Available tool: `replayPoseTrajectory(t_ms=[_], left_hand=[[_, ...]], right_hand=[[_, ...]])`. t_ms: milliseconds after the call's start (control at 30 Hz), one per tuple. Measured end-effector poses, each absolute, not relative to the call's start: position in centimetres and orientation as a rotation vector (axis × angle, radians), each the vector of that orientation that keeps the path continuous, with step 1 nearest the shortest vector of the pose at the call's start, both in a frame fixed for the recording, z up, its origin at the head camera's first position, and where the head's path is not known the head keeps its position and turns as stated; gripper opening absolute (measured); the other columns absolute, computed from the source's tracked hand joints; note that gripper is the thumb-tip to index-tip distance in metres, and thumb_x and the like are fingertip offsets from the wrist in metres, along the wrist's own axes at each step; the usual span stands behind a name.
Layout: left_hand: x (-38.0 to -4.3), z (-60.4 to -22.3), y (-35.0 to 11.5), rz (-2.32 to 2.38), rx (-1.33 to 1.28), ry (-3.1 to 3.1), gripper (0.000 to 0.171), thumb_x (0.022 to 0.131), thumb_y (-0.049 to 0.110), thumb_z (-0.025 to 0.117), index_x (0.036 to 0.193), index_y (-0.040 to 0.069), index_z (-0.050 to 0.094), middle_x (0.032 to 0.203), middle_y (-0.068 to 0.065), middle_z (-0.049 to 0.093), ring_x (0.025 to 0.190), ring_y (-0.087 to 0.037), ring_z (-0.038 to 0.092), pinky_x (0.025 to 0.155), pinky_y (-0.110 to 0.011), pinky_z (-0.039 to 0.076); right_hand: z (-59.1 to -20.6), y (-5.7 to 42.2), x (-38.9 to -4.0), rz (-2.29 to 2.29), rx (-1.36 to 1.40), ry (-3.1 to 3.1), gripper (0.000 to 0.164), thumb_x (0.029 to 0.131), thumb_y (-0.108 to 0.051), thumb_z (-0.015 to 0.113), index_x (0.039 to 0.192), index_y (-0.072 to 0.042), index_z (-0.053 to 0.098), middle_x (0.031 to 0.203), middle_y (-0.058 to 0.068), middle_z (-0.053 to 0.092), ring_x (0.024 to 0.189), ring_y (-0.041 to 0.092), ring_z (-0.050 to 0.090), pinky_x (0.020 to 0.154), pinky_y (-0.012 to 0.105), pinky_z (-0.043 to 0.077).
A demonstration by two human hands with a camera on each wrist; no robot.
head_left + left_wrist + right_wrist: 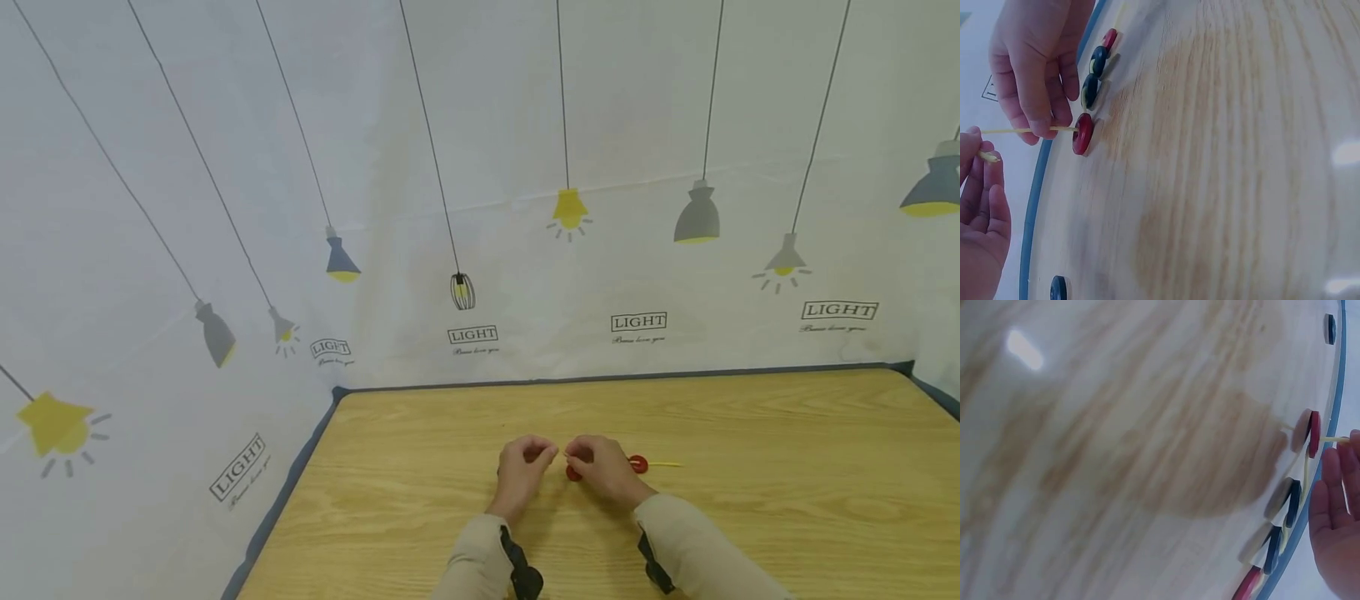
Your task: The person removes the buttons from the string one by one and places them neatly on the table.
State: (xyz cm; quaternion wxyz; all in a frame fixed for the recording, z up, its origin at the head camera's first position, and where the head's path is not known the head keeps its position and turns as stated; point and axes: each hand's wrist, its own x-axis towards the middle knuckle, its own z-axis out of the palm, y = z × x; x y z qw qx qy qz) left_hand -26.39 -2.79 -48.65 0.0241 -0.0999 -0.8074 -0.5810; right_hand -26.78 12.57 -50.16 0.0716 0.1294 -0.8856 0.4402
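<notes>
My left hand [520,471] pinches a yellow string [1063,129] between thumb and fingertip, its frayed end sticking out in the left wrist view. To its right, my right hand [606,468] pinches the same string close to a red button [1083,134]. The string runs through this button and stretches across to the left hand. Behind it, two dark buttons [1089,92] and another red button [1109,39] are strung in a row, tilted on edge. In the head view the string's tail lies right of the far red button [638,464], while my right hand hides the dark ones.
A loose dark button [1059,288] lies on the wooden table [420,433], by the left hand. The table's blue edge [480,385] meets a white curtain [525,100] printed with lamps, which rises at the back and the left.
</notes>
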Motion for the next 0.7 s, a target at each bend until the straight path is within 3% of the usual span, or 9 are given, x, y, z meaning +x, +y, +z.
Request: replayPoseTrajectory(t_ms=[433, 700], left_hand=[[-26.1, -50.0, -4.8, -1.729, -0.333, -2.549, 0.008, 0.082, 0.01, 0.063, 0.084, 0.002, 0.065, 0.08, 0.0, 0.061, 0.07, -0.007, 0.054, 0.063, -0.021, 0.044], [-26.4, -50.3, -4.1, -1.711, -0.362, -2.549, 0.019, 0.081, 0.006, 0.063, 0.097, -0.004, 0.063, 0.092, -0.01, 0.063, 0.079, -0.012, 0.057, 0.068, -0.022, 0.046]], right_hand=[[-50.3, 12.5, -26.7, 1.419, 0.268, -2.6, 0.006, 0.077, 0.001, 0.064, 0.081, -0.001, 0.063, 0.074, 0.001, 0.06, 0.069, 0.014, 0.056, 0.063, 0.029, 0.047], [-50.1, 12.6, -26.8, 1.442, 0.344, -2.602, 0.005, 0.077, -0.002, 0.065, 0.082, -0.003, 0.064, 0.076, 0.001, 0.061, 0.072, 0.013, 0.056, 0.065, 0.027, 0.047]])
